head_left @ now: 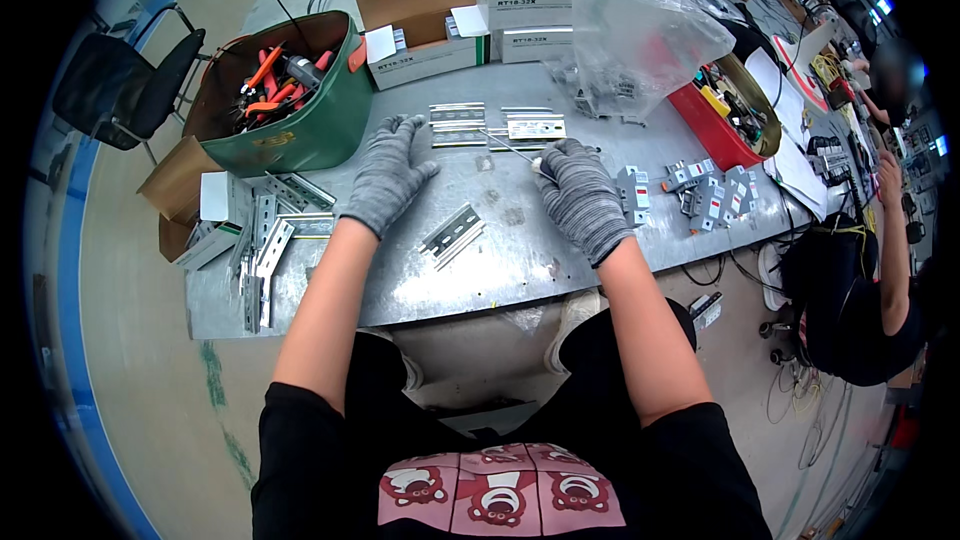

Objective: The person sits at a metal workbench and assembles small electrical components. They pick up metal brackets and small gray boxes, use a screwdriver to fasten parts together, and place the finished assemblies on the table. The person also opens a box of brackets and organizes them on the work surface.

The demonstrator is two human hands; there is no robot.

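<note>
Both hands wear grey knit gloves over a grey metal table (520, 260). My left hand (388, 176) lies flat on the table with fingers spread, its fingertips near a row of short metal rail pieces (458, 115). My right hand (580, 195) is closed around a thin white stick-like tool (512, 149) whose tip points left toward the rails. One rail piece (538, 127) carries a white label. A single loose rail (452, 234) lies between my forearms.
A green tool bag (300, 90) with orange-handled tools stands at the left. Cardboard and white boxes (470, 25) and a clear plastic bag (640, 40) sit behind. Grey terminal blocks (700, 192) lie right, metal brackets (265, 240) left, a red bin (725, 115) beyond. Another person (880, 270) sits at the right.
</note>
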